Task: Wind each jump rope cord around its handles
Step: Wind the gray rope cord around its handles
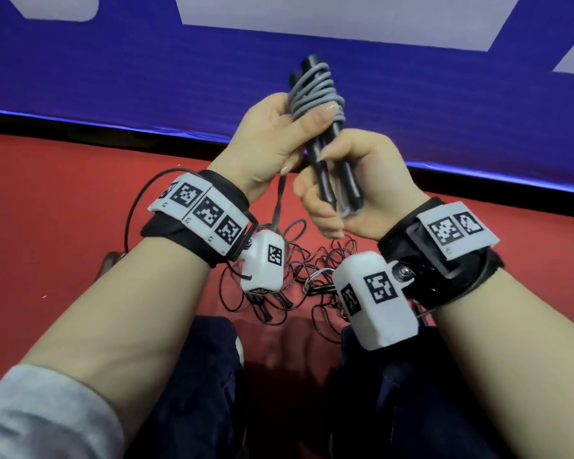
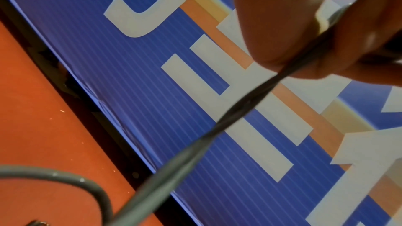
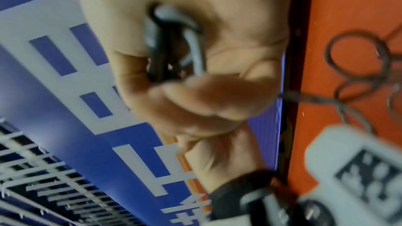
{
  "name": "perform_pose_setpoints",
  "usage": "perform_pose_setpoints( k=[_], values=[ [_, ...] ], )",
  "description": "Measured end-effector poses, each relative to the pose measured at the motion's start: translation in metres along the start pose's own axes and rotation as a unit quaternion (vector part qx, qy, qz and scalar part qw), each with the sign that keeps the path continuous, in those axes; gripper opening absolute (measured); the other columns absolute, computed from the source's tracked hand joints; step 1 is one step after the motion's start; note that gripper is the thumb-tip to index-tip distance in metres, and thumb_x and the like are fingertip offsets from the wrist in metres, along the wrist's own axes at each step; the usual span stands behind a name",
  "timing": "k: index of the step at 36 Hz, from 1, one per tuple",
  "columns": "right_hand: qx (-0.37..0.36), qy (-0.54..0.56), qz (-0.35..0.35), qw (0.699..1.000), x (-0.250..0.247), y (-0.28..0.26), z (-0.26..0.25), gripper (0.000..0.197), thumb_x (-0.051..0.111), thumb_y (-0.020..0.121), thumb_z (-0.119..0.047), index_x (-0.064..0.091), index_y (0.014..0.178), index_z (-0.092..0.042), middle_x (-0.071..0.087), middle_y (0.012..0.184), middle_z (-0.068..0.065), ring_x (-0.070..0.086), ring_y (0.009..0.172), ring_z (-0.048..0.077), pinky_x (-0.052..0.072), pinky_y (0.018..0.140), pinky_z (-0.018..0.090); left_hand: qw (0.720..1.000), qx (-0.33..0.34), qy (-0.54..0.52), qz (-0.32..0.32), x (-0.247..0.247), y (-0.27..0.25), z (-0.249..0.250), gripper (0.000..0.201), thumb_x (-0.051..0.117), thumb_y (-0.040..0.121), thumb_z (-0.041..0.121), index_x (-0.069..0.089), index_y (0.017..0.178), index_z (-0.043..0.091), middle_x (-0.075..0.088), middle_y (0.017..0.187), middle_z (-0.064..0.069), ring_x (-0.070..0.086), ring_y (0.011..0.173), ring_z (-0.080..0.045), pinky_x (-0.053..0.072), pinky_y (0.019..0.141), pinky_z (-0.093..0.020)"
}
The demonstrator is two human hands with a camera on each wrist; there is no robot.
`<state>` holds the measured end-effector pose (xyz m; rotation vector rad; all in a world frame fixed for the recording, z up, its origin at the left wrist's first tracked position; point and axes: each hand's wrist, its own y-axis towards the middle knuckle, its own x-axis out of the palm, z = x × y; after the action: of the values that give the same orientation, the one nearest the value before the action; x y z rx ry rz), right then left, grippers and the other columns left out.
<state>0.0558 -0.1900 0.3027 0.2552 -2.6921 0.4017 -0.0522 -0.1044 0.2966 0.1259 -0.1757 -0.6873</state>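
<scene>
Gripping the 2 black handles low, the right hand steadies them so the left hand, thumb clamped over the grey cord, keeps coils tight.

A red floor covered the near part of the scene, with small pale specks scattered on it. Along its far edge ran a black strip, and above that stood a blue banner with large white shapes printed on it. In the left wrist view the banner showed fine parallel lines, white letter-like bars and an orange stripe. In the right wrist view a white grid-like structure showed at the lower left, beyond the banner. Near the bottom of the head view were the person's dark blue trouser legs, and at the near left a grey sleeve.
</scene>
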Motion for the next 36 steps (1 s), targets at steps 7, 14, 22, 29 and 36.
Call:
perform_pose_setpoints(
  k=[7,14,22,29,36],
  values=[
    [-0.052,-0.238,0.247,0.938,0.0,0.015,0.015,0.011,0.065,0.084,-0.007,0.059,0.075,-0.009,0.054,0.055,0.005,0.05,0.04,0.014,0.047,0.046,0.025,0.992,-0.008,0.066,0.105,-0.001,0.005,-0.012,0.037,0.076,0.082,0.025,0.048,0.096,0.005,0.073,0.076,-0.009,0.041,0.033,-0.008,0.028,0.034,-0.021],
    [-0.143,-0.466,0.376,0.789,-0.008,0.023,0.026,0.052,0.076,0.076,-0.026,0.031,0.099,-0.013,0.049,0.076,-0.006,0.052,0.062,0.015,0.043,0.053,0.028,0.971,-0.015,0.134,0.199,0.005,0.011,-0.027,0.047,0.083,0.069,0.044,0.047,0.075,0.015,0.052,0.057,0.001,0.046,0.041,-0.006,0.036,0.046,-0.022],
    [-0.101,-0.734,0.367,0.563,-0.003,0.024,0.032,0.041,0.047,0.098,-0.022,0.033,0.135,-0.008,0.063,0.104,0.011,0.061,0.096,0.038,0.028,0.064,0.035,0.946,-0.03,0.205,0.249,-0.001,0.014,-0.039,0.054,0.08,0.066,0.053,0.045,0.067,0.012,0.047,0.056,0.002,0.046,0.041,-0.009,0.037,0.046,-0.022],
    [-0.081,-0.718,0.353,0.595,-0.003,0.033,0.039,0.033,0.04,0.104,-0.03,0.04,0.125,-0.005,0.061,0.113,0.014,0.06,0.101,0.038,0.029,0.066,0.034,0.929,-0.04,0.284,0.232,-0.007,0.018,-0.038,0.053,0.074,0.07,0.054,0.042,0.06,0.012,0.041,0.054,0.004,0.038,0.046,-0.009,0.03,0.048,-0.021],
    [-0.153,-0.607,0.298,0.721,-0.02,0.03,0.029,0.04,0.045,0.099,-0.044,0.049,0.103,-0.003,0.055,0.081,0.011,0.05,0.069,0.032,0.034,0.062,0.037,0.947,-0.015,0.268,0.176,-0.011,0.012,-0.024,0.048,0.073,0.078,0.05,0.044,0.087,0.013,0.057,0.064,0.008,0.05,0.049,0.007,0.034,0.052,-0.008]
  ],
)
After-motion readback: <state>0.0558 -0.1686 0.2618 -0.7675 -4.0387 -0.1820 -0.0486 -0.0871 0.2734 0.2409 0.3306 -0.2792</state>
